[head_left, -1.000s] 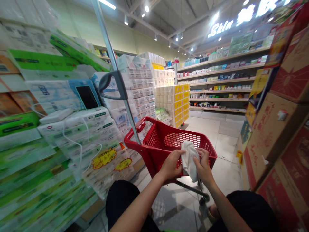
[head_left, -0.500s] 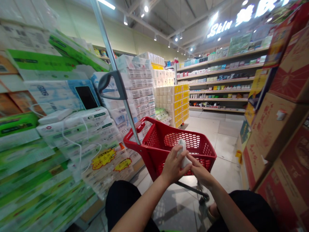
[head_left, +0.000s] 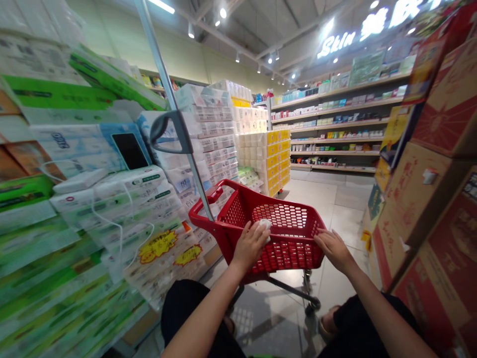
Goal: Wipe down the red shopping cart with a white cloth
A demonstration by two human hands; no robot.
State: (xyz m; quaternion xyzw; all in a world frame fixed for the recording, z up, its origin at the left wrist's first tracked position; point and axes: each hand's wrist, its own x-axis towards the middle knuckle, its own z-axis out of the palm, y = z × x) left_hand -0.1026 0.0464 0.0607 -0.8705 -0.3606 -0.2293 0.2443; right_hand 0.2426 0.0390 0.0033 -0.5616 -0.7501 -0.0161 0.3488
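Note:
A red plastic shopping cart (head_left: pixel 286 239) with a perforated basket stands in front of my knees. My left hand (head_left: pixel 249 247) presses a crumpled white cloth (head_left: pixel 265 226) against the near rim of the basket. Its fingers partly cover the cloth. At the basket's right corner, my right hand (head_left: pixel 335 250) holds the rim, with the fingertips bent over the edge; the thumb is hard to make out. The inside of the basket shows its red lattice wall. A grey looped handle (head_left: pixel 171 132) sits on a metal pole (head_left: pixel 196 174) at the cart's left end.
Stacked tissue packs (head_left: pixel 149 191) rise close on the left, with a phone (head_left: pixel 130 150) and a white cable on them. Cardboard cartons (head_left: pixel 417 189) line the right. Behind the cart are yellow-and-white packs (head_left: pixel 278 159) and long product shelves (head_left: pixel 339 122).
My hands were together over the basket, both at the white cloth. Now they are apart: the left has brought the cloth down to the near rim, the right has moved to the right corner.

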